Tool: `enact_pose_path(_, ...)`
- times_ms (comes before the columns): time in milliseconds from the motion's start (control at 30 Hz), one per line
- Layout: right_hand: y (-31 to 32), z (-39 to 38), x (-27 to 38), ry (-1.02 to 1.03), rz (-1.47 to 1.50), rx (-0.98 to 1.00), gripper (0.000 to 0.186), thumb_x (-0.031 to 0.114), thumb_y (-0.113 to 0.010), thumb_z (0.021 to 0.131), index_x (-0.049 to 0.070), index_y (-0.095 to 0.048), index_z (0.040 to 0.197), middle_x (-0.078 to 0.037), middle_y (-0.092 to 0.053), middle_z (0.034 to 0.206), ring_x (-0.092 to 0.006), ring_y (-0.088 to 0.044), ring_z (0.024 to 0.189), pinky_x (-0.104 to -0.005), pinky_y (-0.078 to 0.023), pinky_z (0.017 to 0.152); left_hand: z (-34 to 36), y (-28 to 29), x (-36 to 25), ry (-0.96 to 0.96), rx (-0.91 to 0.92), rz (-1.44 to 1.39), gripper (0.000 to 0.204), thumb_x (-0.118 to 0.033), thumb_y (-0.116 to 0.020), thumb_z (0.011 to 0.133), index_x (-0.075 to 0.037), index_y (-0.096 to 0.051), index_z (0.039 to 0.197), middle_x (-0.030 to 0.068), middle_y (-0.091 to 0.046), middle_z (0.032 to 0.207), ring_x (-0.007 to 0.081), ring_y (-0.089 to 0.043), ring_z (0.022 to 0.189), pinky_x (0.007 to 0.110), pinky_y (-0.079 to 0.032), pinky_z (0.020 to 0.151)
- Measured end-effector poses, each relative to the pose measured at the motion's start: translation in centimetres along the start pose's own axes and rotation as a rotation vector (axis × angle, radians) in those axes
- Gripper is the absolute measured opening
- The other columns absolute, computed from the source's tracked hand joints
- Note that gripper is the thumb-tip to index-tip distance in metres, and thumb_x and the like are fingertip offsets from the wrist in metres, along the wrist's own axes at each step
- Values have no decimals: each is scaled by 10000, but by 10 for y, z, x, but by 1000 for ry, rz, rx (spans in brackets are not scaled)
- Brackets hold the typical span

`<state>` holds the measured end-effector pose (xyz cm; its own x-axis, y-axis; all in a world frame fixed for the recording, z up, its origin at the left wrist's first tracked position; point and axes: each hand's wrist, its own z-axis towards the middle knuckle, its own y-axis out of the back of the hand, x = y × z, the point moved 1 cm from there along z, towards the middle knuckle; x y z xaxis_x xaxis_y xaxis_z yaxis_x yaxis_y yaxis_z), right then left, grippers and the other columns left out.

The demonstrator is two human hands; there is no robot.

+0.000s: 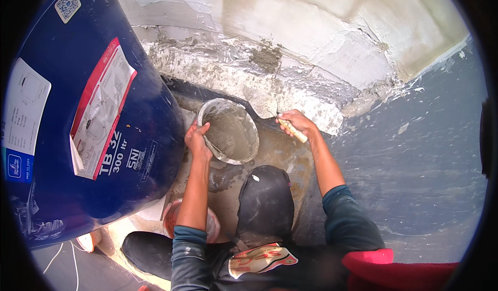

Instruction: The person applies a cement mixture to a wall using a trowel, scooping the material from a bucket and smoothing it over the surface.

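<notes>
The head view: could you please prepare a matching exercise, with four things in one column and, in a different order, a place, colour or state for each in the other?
Things:
1. left hand
2. right hand
3. round container
4. large tank

Places, colours, states:
A. dark blue, with a red-edged paper sheet on its side
B. around a yellowish tool handle
C. with grey mix inside
D. at the container's left rim

Right pairs: 1-D, 2-B, 3-C, 4-A.
</notes>
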<state>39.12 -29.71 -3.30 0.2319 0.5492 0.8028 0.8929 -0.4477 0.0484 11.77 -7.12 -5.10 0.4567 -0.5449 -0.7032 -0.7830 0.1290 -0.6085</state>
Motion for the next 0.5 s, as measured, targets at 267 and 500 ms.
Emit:
enact_pose_path(267,-5,-10,-7,115,-91,-83,287,280,-598,1006,3,-675,999,-49,-641,714,-111,-585,535,-281,-479,470,9,-9,22,-21,-135,-47,310,131,-667,757,32,-650,1050,108,-678,992,247,-672,874,368,-546,842)
enact_pose_path(500,-68,-52,2,129,-1084,-210,420,361,-630,934,-4,-713,1125,-253,-711,1052,-465,-657,1024,-532,-503,906,9,-8,33,74,-293,-133,314,124,-648,771,56,-654,1078,160,-669,1058,298,-674,937,444,-566,868)
